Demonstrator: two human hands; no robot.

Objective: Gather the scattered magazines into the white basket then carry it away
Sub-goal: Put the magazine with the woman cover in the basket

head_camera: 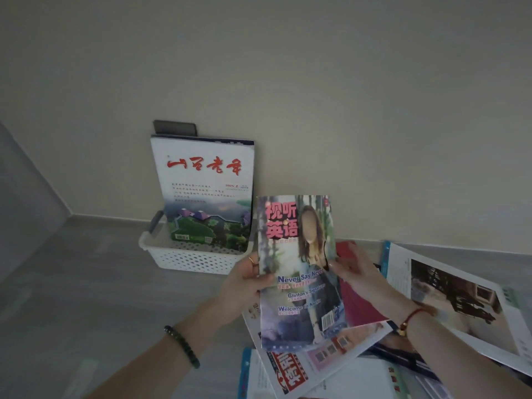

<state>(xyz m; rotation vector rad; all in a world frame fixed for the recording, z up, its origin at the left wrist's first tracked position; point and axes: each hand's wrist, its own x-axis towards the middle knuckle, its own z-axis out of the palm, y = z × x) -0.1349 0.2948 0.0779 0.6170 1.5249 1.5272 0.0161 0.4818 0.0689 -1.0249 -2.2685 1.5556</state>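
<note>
White perforated basket (187, 259), one landscape-cover magazine (201, 191) stood upright in it; just right of it an English-study magazine (299, 272) is gripped by its side edges in left hand (244, 283) and right hand (357, 272), judged mid-gathering, next to be slotted in beside the first.

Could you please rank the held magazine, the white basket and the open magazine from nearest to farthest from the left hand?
1. Held magazine, gripped by the left hand itself.
2. White basket, just beyond, upper left.
3. Open magazine, far right side.
</note>
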